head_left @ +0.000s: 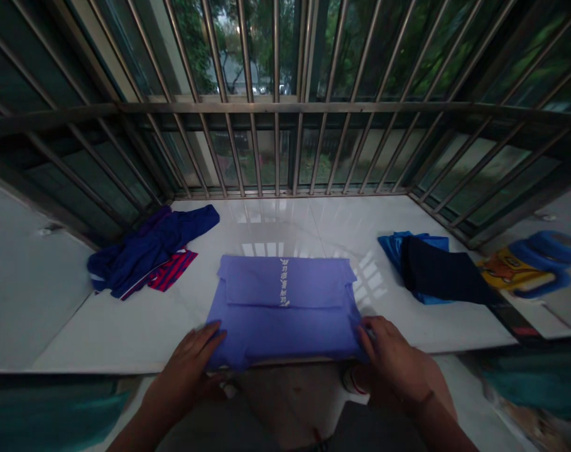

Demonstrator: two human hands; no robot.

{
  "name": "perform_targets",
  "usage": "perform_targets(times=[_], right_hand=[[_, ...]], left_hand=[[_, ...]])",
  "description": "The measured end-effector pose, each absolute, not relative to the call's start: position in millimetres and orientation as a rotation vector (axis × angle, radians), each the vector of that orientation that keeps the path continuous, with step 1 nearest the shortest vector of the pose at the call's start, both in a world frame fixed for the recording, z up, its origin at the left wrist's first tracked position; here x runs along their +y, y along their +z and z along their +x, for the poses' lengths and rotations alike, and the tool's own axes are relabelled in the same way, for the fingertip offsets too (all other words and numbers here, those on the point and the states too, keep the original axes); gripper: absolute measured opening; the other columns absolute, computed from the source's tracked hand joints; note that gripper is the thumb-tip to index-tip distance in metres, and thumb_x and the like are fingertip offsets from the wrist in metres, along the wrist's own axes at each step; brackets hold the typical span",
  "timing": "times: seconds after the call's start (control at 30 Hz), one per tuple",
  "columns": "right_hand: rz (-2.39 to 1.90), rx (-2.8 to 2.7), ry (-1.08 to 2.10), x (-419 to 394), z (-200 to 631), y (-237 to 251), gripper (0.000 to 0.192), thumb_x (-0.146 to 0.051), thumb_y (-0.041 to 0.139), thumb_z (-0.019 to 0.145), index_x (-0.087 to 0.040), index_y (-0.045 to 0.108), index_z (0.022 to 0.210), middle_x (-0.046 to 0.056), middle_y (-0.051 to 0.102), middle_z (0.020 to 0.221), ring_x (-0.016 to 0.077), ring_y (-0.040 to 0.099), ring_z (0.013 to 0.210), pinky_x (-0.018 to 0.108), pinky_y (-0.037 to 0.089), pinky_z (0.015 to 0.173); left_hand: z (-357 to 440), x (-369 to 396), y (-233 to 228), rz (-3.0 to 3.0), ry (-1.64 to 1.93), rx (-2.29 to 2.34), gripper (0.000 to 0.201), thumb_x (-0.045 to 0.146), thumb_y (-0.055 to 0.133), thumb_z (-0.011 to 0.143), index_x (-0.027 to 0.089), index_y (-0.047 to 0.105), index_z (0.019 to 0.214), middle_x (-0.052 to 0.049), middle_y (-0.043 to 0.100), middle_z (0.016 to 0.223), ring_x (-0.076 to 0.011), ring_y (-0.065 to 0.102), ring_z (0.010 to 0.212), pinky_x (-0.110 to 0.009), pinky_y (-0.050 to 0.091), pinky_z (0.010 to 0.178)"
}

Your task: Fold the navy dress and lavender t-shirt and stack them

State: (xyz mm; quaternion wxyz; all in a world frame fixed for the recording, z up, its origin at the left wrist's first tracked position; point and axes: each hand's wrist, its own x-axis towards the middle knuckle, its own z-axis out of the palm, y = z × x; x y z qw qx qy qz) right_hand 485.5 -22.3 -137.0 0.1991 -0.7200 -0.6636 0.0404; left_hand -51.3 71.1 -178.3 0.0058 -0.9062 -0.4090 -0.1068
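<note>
A purple shirt [289,333] lies partly folded on the white ledge in front of me. Its upper part is turned down as a flat band with a vertical line of white characters [284,282]. The near edge hangs slightly over the ledge's front. At the near left corner, my left hand [188,358] has its fingers and thumb closed on the cloth. My right hand [393,355] pinches the near right side, its fingers bent around the edge. The fabric under the fingertips is partly hidden.
A dark blue garment [157,245] and a red striped cloth [172,270] lie crumpled at the left. Folded black cloth [438,270] rests over bright blue cloth [389,248] at the right, beside a blue and yellow container [521,267]. Metal window bars [276,108] rise behind the white ledge [285,220].
</note>
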Motion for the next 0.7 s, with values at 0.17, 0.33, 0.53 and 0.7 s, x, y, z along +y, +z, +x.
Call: perform_targets(times=[0.17, 0.33, 0.53, 0.7], right_hand=[[-2.104, -1.648, -0.065, -67, 466, -166, 0.048, -0.067, 0.056, 0.103, -0.023, 0.068, 0.120, 0.016, 0.075, 0.106, 0.0349, 0.074, 0.095, 0.049, 0.061, 0.087], [-2.060, -1.534, 0.046, -66, 458, -174, 0.023, -0.050, 0.063, 0.100, -0.033, 0.075, 0.109, 0.014, 0.076, 0.102, 0.0389, 0.074, 0.099, 0.055, 0.062, 0.090], [-2.111, -1.362, 0.221, -72, 487, -163, 0.030, -0.051, 0.055, 0.099, -0.033, 0.077, 0.093, 0.014, 0.078, 0.090, 0.0400, 0.077, 0.093, 0.055, 0.062, 0.086], [-2.165, -1.315, 0.360, -72, 488, -156, 0.046, -0.063, 0.051, 0.098, -0.027, 0.074, 0.083, 0.014, 0.079, 0.082, 0.0345, 0.078, 0.080, 0.046, 0.062, 0.076]], left_hand=[[-82, 61, -201, -2.765, -0.334, -1.126, 0.084, -0.005, 0.049, 0.085, 0.033, 0.058, 0.161, -0.007, 0.056, 0.169, -0.0270, 0.060, 0.151, -0.050, 0.048, 0.127], [-80, 71, -198, -2.855, -0.619, -1.192, 0.053, 0.000, 0.049, 0.088, 0.025, 0.080, 0.122, -0.008, 0.074, 0.149, -0.0275, 0.068, 0.142, -0.047, 0.060, 0.116], [-83, 66, -169, -2.920, -0.715, -1.282, 0.046, 0.005, 0.053, 0.090, 0.030, 0.082, 0.117, -0.006, 0.081, 0.134, -0.0254, 0.078, 0.121, -0.042, 0.066, 0.104], [-88, 53, -166, -2.828, -0.740, -1.367, 0.039, 0.017, 0.055, 0.100, 0.032, 0.081, 0.124, -0.006, 0.082, 0.126, -0.0245, 0.080, 0.112, -0.038, 0.068, 0.098]])
